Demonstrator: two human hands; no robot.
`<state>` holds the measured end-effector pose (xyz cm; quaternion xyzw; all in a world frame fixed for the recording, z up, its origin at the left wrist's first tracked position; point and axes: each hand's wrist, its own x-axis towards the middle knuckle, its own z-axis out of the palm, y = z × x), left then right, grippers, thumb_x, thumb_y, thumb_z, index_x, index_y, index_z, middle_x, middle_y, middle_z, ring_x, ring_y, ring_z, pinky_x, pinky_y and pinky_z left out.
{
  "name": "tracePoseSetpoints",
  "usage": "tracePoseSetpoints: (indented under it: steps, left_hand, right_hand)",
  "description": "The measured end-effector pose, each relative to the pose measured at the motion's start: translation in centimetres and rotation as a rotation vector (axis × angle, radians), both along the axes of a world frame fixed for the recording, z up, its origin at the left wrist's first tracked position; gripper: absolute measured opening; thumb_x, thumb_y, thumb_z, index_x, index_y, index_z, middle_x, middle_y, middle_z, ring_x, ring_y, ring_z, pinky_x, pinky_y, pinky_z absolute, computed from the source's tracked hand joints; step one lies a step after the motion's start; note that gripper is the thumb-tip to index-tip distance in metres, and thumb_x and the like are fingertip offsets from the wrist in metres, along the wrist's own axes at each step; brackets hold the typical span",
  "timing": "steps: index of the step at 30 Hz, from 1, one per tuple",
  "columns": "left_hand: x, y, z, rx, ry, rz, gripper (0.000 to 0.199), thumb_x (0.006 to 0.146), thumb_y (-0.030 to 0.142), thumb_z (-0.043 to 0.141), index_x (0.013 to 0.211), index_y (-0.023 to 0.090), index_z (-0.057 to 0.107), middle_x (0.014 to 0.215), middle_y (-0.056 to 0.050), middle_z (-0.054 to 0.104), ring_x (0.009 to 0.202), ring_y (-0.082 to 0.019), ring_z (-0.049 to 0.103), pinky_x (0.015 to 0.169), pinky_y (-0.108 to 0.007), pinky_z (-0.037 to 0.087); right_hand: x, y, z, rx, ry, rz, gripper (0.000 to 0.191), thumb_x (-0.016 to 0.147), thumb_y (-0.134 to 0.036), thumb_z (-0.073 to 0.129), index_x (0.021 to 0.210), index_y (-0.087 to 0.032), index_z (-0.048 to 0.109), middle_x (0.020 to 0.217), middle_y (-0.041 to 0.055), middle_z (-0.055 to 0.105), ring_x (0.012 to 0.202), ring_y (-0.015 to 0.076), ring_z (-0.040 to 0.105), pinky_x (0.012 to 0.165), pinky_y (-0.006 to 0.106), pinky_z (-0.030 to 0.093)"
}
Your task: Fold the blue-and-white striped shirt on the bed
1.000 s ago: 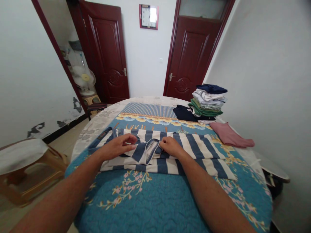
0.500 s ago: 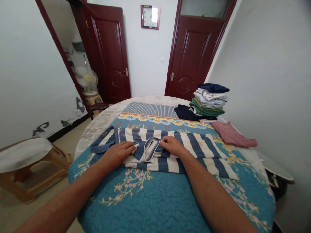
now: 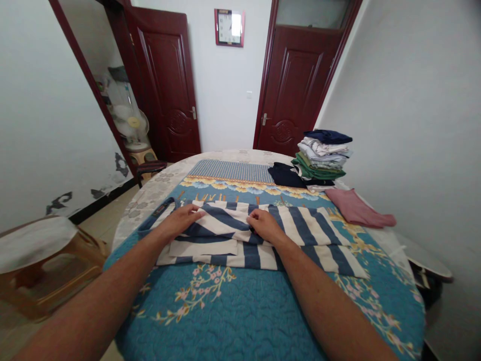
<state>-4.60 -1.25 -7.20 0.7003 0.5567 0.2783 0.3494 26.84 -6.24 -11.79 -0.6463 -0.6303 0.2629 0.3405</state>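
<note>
A blue-and-cream striped shirt (image 3: 296, 220) lies lengthwise across the quilt, folded into a long strip with its blue collar (image 3: 160, 215) at the left end. On its left part rests my left hand (image 3: 184, 220), the fingers stretched out over the cloth near a folded-over striped section. My right hand (image 3: 265, 225) is closed at the middle of the shirt, its thumb and fingers pinching the edge of that section. Part of the pinched cloth is hidden under the fingers.
A teal floral quilt (image 3: 225, 311) covers much of the round table. Folded clothes (image 3: 325, 155) form a stack at the back right, beside a dark folded garment (image 3: 287, 175) and a pink cloth (image 3: 358, 208). A stool (image 3: 48, 260) stands at left.
The folded-over section has been spread flat toward the left, and the cuff-like opening no longer shows. My left hand has moved slightly left and away from me; my right hand stays nearly in place.
</note>
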Motion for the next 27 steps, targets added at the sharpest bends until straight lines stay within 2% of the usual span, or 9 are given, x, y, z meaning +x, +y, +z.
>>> tracePoseSetpoints:
  steps: [3,6,9,12,15,19,23,27]
  left_hand:
    - [-0.8,-0.7,-0.6,0.12,0.137,-0.111,0.05,0.081,0.051,0.066,0.122,0.023,0.071,0.114,-0.008,0.078,0.106,-0.031,0.07,0.098,-0.041,0.053]
    - [-1.8,-1.2,-1.4,0.205,0.207,-0.029,0.056,0.091,0.05,0.055,0.14,0.023,0.062,0.105,-0.007,0.076,0.096,-0.029,0.071,0.092,-0.04,0.053]
    - [-2.4,-1.4,-1.7,0.266,0.22,0.019,0.057,0.097,0.049,0.048,0.146,0.023,0.057,0.096,-0.004,0.074,0.083,-0.026,0.069,0.082,-0.037,0.052]
    - [-2.5,-1.6,-1.7,0.311,0.215,-0.041,0.051,0.098,0.046,0.048,0.142,0.023,0.061,0.096,-0.004,0.075,0.085,-0.025,0.071,0.083,-0.036,0.053]
    - [-2.1,-1.7,-2.1,0.378,0.278,-0.061,0.047,0.099,0.04,0.045,0.139,0.024,0.064,0.106,-0.007,0.077,0.096,-0.027,0.073,0.091,-0.037,0.053]
    - [-2.0,-1.1,-2.6,0.413,0.436,0.021,0.043,0.098,0.032,0.046,0.132,0.02,0.069,0.114,-0.013,0.078,0.105,-0.03,0.072,0.098,-0.041,0.052]
    - [-3.3,0.8,-1.6,0.419,0.424,0.178,0.037,0.096,0.034,0.051,0.123,0.021,0.072,0.113,-0.013,0.078,0.108,-0.033,0.071,0.098,-0.042,0.051]
    - [-5.3,4.1,-0.5,0.212,0.307,0.35,0.024,0.082,0.034,0.068,0.103,0.022,0.075,0.105,-0.014,0.078,0.11,-0.038,0.069,0.091,-0.041,0.05]
  right_hand:
    - [-0.5,0.0,0.3,0.046,0.113,-0.037,0.013,0.091,-0.028,0.058,0.093,-0.022,0.07,0.075,-0.0017,0.068,0.067,0.0152,0.063,0.062,0.024,0.043]
    - [-1.0,0.1,0.5,0.139,0.114,-0.092,0.021,0.093,-0.026,0.053,0.105,-0.023,0.071,0.083,-0.0007,0.07,0.076,0.0165,0.064,0.069,0.025,0.045]
    - [-1.1,-0.1,0.6,0.058,0.02,-0.104,0.021,0.088,-0.017,0.053,0.098,-0.022,0.071,0.085,0.001,0.072,0.081,0.0176,0.065,0.074,0.026,0.045]
    - [-0.5,-0.4,0.8,-0.001,-0.077,-0.062,0.019,0.085,-0.015,0.055,0.095,-0.021,0.071,0.087,0.0025,0.073,0.082,0.0184,0.065,0.074,0.026,0.044]
    - [0.0,-0.6,1.1,-0.011,-0.158,0.015,0.026,0.084,-0.016,0.057,0.105,-0.021,0.071,0.093,0.0035,0.074,0.084,0.0185,0.066,0.075,0.026,0.043]
    - [0.1,-0.7,1.4,-0.084,-0.345,0.048,0.029,0.085,-0.018,0.059,0.112,-0.021,0.072,0.104,0.0076,0.077,0.095,0.0219,0.069,0.08,0.028,0.043]
    - [-0.3,-1.2,1.9,-0.134,-0.559,0.003,0.027,0.087,-0.022,0.059,0.11,-0.022,0.074,0.108,0.0125,0.078,0.1,0.028,0.071,0.082,0.033,0.043]
    - [-0.8,-1.4,2.6,-0.057,-0.653,-0.055,0.025,0.09,-0.024,0.058,0.108,-0.022,0.074,0.105,0.0142,0.079,0.097,0.0292,0.071,0.08,0.035,0.043]
